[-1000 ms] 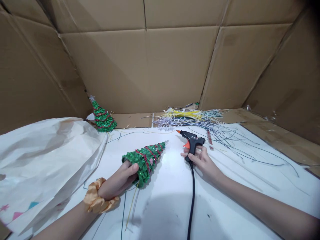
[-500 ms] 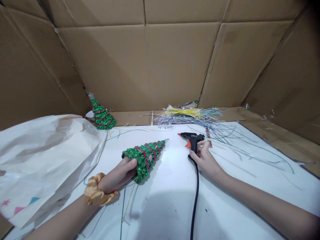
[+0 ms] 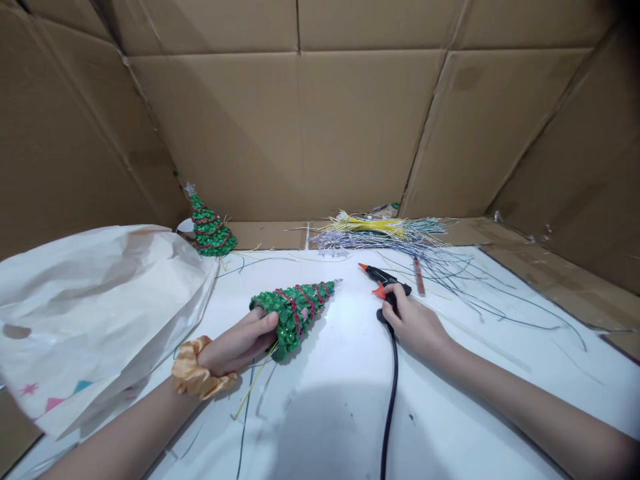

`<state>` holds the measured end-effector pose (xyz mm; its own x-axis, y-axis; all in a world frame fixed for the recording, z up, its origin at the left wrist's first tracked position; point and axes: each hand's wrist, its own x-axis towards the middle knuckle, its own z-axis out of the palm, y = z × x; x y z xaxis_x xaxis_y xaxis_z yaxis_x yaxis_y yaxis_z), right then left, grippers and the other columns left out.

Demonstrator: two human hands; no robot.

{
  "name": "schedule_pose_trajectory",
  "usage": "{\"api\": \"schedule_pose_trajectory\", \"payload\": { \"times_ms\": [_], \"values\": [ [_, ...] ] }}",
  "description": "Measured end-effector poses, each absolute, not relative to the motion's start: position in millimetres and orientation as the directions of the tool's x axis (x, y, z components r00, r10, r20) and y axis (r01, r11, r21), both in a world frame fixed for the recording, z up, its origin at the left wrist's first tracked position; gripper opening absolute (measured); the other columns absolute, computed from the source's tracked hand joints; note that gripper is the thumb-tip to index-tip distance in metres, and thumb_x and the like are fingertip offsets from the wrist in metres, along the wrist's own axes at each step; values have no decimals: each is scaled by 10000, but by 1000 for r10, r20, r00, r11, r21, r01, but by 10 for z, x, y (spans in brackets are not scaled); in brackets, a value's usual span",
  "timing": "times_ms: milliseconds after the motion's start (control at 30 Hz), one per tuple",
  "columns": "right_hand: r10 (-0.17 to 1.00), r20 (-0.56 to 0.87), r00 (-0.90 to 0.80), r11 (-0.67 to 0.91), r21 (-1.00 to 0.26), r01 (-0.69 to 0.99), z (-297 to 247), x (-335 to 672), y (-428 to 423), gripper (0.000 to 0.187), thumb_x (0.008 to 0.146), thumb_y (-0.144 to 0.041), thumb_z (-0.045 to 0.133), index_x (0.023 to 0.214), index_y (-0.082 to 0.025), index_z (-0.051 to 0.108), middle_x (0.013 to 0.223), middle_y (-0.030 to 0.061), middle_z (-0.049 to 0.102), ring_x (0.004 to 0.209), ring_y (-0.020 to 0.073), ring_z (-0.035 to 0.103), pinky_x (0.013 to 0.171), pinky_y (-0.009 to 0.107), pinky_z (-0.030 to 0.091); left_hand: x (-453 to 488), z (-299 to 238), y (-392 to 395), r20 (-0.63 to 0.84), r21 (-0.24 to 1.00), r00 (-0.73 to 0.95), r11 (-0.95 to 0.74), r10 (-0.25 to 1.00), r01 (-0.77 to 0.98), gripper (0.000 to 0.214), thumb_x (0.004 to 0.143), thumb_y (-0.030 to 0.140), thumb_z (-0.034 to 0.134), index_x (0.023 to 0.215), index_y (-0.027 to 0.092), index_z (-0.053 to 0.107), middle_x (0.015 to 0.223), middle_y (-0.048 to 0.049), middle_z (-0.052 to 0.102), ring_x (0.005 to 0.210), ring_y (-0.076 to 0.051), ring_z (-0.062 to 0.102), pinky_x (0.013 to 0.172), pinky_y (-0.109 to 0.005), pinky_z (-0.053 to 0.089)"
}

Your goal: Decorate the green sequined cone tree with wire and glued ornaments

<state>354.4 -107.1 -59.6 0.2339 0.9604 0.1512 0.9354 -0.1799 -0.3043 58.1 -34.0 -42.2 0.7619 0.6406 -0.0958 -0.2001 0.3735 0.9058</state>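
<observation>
My left hand grips a small green Christmas tree by its wide base, thumb outside and the other fingers hidden inside. The tree lies on its side above the white table, its silvery tip towards the right. Red garland winds round it, with a pink ornament on its side. My right hand is closed round the handle of a black glue gun with an orange nozzle and trigger. The nozzle points to the upper left, apart from the tree. A clear glue stick extends from the gun's rear.
A second decorated tree stands at the back left beside a white plastic bag. Bundled yellow and white wires lie along the back, with loose strands to the right. Cardboard walls surround the table. The gun's black cord runs towards me.
The glue gun has tilted, its rear dropping downward, and my right hand has turned with it. My left hand keeps holding the tree. The whole view has shifted slightly.
</observation>
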Motion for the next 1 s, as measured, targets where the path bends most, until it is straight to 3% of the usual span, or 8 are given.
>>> {"api": "schedule_pose_trajectory", "payload": {
  "times_ms": [100, 167, 267, 400, 700, 1000],
  "values": [
    [946, 271, 180, -119, -226, 967, -515, 3493, -1106, 244, 877, -315, 360, 1061, -194, 465, 723, 58, 618, 676, 242, 572, 571, 301, 334, 585, -420, -337, -81, 907, 776, 369, 625, -203, 583, 737, 418, 668, 1239, 161, 519, 1277, -128, 546, 1218, -289, 450, 1028, -402, 309],
    [934, 352, 53, 26, -215, 976, -413, 3418, -1115, 200, 874, -293, 388, 1010, -184, 487, 784, 74, 614, 754, 246, 571, 648, 331, 378, 586, -422, -334, -58, 907, 788, 362, 614, -216, 592, 755, 412, 653, 1269, 168, 491, 1284, -129, 540, 1230, -288, 438, 1039, -408, 292],
    [904, 391, -172, 303, -302, 904, -246, 3235, -1055, 128, 865, -236, 422, 943, -191, 513, 917, 91, 612, 868, 235, 569, 753, 352, 413, 591, -426, -334, -45, 906, 794, 360, 606, -223, 575, 785, 394, 625, 1288, 163, 472, 1284, -134, 539, 1241, -284, 427, 1054, -410, 269],
    [836, 440, -328, 513, -414, 752, -167, 2960, -818, 160, 864, -170, 431, 992, -189, 525, 1001, 90, 613, 928, 211, 572, 790, 344, 437, 603, -426, -350, -20, 900, 792, 356, 611, -252, 548, 812, 365, 599, 1299, 157, 459, 1301, -137, 524, 1252, -272, 419, 1058, -405, 266],
    [831, 467, -302, 525, -479, 704, -264, 2781, -454, 121, 841, -119, 475, 757, -181, 536, 781, 34, 593, 751, 153, 539, 694, 275, 415, 614, -378, -364, -50, 895, 782, 376, 621, -241, 616, 757, 400, 656, 1295, 164, 471, 1286, -131, 538, 1229, -289, 437, 1062, -413, 253],
    [851, 403, -336, 500, -431, 751, -245, 2754, -451, 104, 859, -114, 402, 797, -181, 454, 856, 53, 508, 765, 158, 489, 685, 281, 390, 579, -431, -312, -46, 892, 802, 386, 595, -235, 682, 756, 416, 652, 1348, 193, 398, 1314, -132, 512, 1236, -289, 434, 1073, -426, 238]
  ]
}}
